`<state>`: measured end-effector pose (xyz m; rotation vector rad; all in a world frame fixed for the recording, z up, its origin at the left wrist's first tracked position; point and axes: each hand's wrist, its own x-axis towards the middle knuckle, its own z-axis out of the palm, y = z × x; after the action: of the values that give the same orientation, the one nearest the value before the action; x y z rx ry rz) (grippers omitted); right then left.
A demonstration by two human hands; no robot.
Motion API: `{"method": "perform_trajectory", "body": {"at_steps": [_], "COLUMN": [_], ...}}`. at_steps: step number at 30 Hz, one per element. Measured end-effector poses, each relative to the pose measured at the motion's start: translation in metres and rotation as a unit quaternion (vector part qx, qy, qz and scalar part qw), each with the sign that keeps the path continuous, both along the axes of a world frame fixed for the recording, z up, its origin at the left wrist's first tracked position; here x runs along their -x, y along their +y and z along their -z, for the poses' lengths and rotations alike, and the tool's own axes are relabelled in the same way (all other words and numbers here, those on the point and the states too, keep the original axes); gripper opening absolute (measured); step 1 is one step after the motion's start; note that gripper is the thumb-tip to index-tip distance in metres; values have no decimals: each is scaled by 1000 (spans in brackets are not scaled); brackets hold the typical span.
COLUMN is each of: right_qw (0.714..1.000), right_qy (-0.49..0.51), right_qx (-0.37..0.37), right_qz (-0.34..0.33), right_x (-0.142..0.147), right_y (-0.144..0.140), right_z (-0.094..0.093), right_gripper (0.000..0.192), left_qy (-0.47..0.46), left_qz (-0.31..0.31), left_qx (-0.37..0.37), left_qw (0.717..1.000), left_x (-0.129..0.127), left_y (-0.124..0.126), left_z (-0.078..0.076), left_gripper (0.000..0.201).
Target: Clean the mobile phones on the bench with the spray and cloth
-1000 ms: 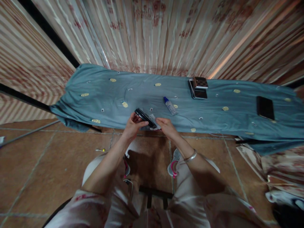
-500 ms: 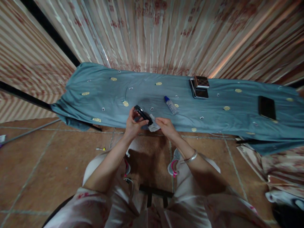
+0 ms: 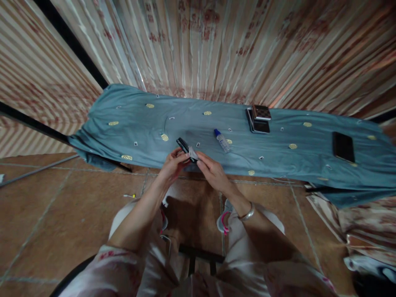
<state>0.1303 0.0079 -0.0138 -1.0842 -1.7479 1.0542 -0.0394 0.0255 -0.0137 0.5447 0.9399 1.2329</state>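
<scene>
A slim black device, perhaps a phone, is tilted above the near edge of the cloth-covered table. My left hand is closed around its lower left side. My right hand pinches a crumpled whitish wipe and presses it against the device's lower right end. Fingers and wipe cover part of the device, so its exact kind is hard to tell. Just beyond my right hand, a clear bottle with a blue cap lies on its side.
Blue-green cloth with yellow prints covers the long table. Toward the back right lies a phone-like device with a checkered box on it. A dark tablet-like device rests at the right. Pleated curtains hang behind.
My right hand has moved slightly left and closer to my left hand. The wipe now lies up over the black device instead of at its lower end.
</scene>
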Motion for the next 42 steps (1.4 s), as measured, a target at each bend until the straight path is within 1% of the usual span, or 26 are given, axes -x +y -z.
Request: {"method": "perform_trajectory", "body": {"at_steps": [2, 4, 10, 12, 14, 16, 18, 21, 26, 29, 33, 37, 42], "right_qw": [1000, 1000, 1000, 1000, 1000, 1000, 999, 998, 995, 994, 996, 998, 999], "right_qy": [4, 4, -4, -1, -3, -10, -17, -25, -59, -73, -71, -54, -8], "right_qx": [4, 12, 17, 17, 13, 6, -2, -22, -55, -62, -52, -33, -9], "right_qz": [-19, -21, -2, 4, -4, -21, -38, -57, -60, -50, -27, 3, 39], "right_x": [4, 4, -1, -2, -1, 1, 2, 4, 3, 2, -3, -6, -6], "right_y": [-2, -2, 8, 9, 7, 4, 0, -7, -11, -8, 1, 8, 13], "right_z": [-1, -1, 4, 5, 4, 1, -2, -7, -6, -1, 5, 7, 7], "right_gripper": [50, 53, 63, 66, 67, 68, 66, 61, 57, 58, 59, 64, 61], "left_qy": [-4, -5, -21, -37, -46, -48, -50, -56, -43, -27, -1, 17, 32], "left_qz": [9, 37, 125, 142, 138, 115, 86, 52, 33, 40, 88, 129, 136], "left_qx": [4, 2, -2, 4, 13, 19, 24, 32, 20, 9, -4, -18, -12], "left_qw": [1000, 999, 992, 989, 989, 992, 995, 997, 998, 999, 996, 991, 990], "left_x": [1, 1, -9, -12, -11, -7, -2, 4, 0, -6, -11, -12, -11], "left_y": [0, -3, -15, -17, -17, -13, -9, -3, -2, -8, -16, -20, -20], "left_z": [1, 1, 0, 1, 2, 3, 4, 5, 2, -1, -2, 1, 3], "left_gripper": [37, 35, 41, 42, 38, 30, 27, 32, 37, 37, 36, 43, 56]}}
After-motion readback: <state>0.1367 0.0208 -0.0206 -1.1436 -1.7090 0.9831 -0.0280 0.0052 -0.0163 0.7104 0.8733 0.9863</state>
